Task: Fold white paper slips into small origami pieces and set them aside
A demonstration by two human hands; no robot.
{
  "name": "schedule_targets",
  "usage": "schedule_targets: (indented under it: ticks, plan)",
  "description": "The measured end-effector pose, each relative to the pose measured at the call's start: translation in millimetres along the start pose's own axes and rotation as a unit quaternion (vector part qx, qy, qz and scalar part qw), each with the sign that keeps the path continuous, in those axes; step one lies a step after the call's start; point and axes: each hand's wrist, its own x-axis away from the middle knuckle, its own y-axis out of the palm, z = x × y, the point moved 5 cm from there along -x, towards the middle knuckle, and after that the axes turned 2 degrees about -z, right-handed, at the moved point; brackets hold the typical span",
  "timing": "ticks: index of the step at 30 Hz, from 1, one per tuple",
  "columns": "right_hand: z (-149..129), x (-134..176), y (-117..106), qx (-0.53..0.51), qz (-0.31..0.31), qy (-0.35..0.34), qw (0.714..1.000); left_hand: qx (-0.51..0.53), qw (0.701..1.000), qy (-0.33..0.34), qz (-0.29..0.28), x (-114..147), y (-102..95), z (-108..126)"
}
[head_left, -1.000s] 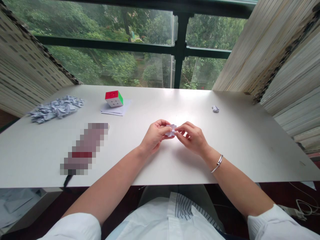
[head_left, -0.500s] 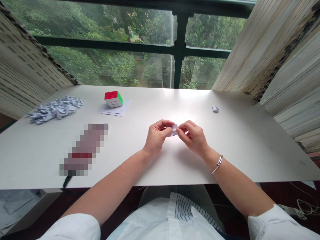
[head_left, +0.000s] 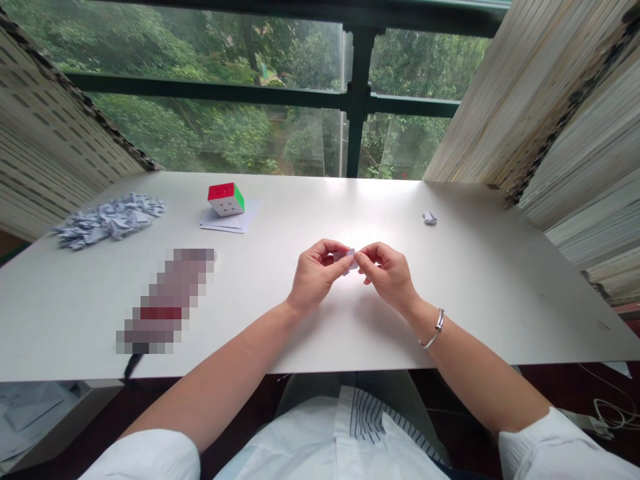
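Between my fingertips, above the middle of the white table, is a small folded piece of white paper (head_left: pixel 353 265). My left hand (head_left: pixel 316 272) pinches it from the left, thumb in front and fingers behind, covering much of it. From the right, my right hand (head_left: pixel 388 272) grips its edge between thumb and index finger, the other fingers curled. The exact folds of the paper are too small and too hidden to make out.
A heap of folded papers (head_left: pixel 113 219) lies at the far left. A puzzle cube (head_left: pixel 226 200) rests on white paper sheets (head_left: pixel 220 227). One small folded paper piece (head_left: pixel 429 218) sits back right. A blurred-out long object (head_left: pixel 167 300) with a black strap lies at front left on the table (head_left: pixel 480 287).
My fingers have shifted on the paper: the left thumb reaches further right over it, and the right thumb and index finger press closer to it. Other things stay in place.
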Motion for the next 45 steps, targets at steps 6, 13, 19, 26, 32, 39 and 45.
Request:
schedule_targets:
  ticks: [6,13,19,26,32,39,45]
  plan:
    - [0.1,0.0,2.0,-0.016,0.001,0.002,1.0,0.001,1.0,-0.003,0.011,1.3,1.8,1.9]
    - [-2.7,2.0,2.5,-0.012,0.015,-0.004,1.0,-0.002,1.0,-0.003,0.023,1.9,2.0,0.8]
    - [-6.9,4.0,0.1,0.025,0.037,-0.04,0.998,-0.001,1.0,0.0,0.025,2.4,2.7,1.0]
    - [-6.4,3.7,-0.7,0.023,0.045,-0.037,0.998,0.001,0.999,0.006,0.032,3.5,3.2,0.7]
    - [-3.5,1.1,2.9,-0.053,-0.001,0.008,0.999,0.002,0.999,0.011,0.033,4.5,4.0,2.4]
    - [-4.5,-0.3,4.9,-0.119,-0.045,0.042,0.991,0.003,1.0,0.027,0.008,6.9,8.5,5.2]
    - [-5.8,-1.3,3.2,-0.117,-0.048,0.036,0.991,0.005,1.0,-0.004,-0.024,5.4,7.2,4.8]
